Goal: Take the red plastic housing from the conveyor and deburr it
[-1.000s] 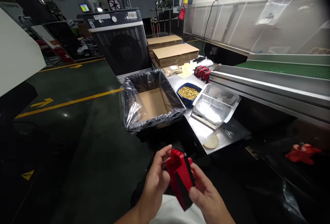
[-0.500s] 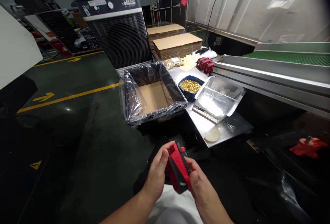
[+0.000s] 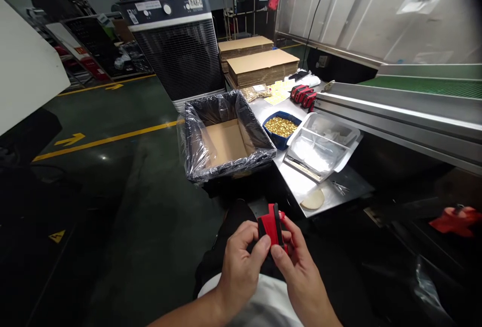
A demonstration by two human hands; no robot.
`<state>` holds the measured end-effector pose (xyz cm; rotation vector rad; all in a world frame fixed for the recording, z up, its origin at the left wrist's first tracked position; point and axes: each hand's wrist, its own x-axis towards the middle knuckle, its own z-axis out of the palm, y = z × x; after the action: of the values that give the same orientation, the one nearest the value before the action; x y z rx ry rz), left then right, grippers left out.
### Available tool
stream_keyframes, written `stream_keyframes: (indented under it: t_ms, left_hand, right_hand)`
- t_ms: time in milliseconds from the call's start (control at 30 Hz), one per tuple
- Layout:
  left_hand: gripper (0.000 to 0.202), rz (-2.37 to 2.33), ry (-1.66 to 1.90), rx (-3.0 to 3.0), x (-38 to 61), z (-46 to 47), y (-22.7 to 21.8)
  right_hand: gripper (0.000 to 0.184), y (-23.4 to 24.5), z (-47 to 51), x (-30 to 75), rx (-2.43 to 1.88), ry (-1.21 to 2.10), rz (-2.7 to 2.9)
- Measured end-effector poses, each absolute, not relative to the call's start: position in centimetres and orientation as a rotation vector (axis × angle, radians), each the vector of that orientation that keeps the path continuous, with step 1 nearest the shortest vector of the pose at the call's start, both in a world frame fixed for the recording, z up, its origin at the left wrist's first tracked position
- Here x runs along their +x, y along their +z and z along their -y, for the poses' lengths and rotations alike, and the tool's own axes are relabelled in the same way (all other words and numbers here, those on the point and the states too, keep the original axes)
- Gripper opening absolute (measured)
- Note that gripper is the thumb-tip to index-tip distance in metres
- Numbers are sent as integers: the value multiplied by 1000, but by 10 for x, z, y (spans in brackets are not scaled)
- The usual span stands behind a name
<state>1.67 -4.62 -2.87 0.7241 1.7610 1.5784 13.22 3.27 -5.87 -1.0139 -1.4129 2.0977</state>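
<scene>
Both my hands hold a small red and black plastic part [image 3: 273, 225] low in the middle of the head view, above my lap. My left hand [image 3: 241, 261] wraps its fingers around the part's left side, thumb on top. My right hand [image 3: 297, 266] pinches its right side. The part stands on edge, narrow side towards me. Ahead stands a cardboard box lined with clear plastic film [image 3: 226, 138], open and with nothing inside. Beside it on the metal table [image 3: 301, 186] sits a blue bin of small brass pieces [image 3: 281, 127].
A clear plastic tray [image 3: 320, 146] lies on the table, with more red parts [image 3: 303, 97] and flat cardboard stacks [image 3: 259, 66] behind. A conveyor with a green belt [image 3: 414, 91] runs at right. Another red part [image 3: 455, 219] lies at far right. A large cooler fan [image 3: 176, 50] stands behind the box.
The part has been turned in my hands from a long tilted face to standing on edge. My hands have closed tighter round it, and the view has shifted slightly.
</scene>
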Motion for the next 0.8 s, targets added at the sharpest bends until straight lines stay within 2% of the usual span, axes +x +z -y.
stream_keyframes:
  t_ms: [300,433,600,733,800]
  left_hand:
    - [50,-1727,1582,273,10,21,-52]
    - [52,-1772,1699,204,-4,15,-62]
    - [42,-1726,1680,344,-4,26,-47]
    - [25,-1702,1599,478,6,36,-34]
    - [24,-1657,1556,553,10,39,-31]
  right_hand:
    - [68,-70,-26,133,-1134,1923,1534]
    - [68,-68,-23,130,-1147,2077,1441]
    - [69,-59,-32,128,-1256,2166,1386]
    - [65,-59,-35,129,-1233,2163,1393]
    - [63,-61,-34,129,-1216,2156,1345]
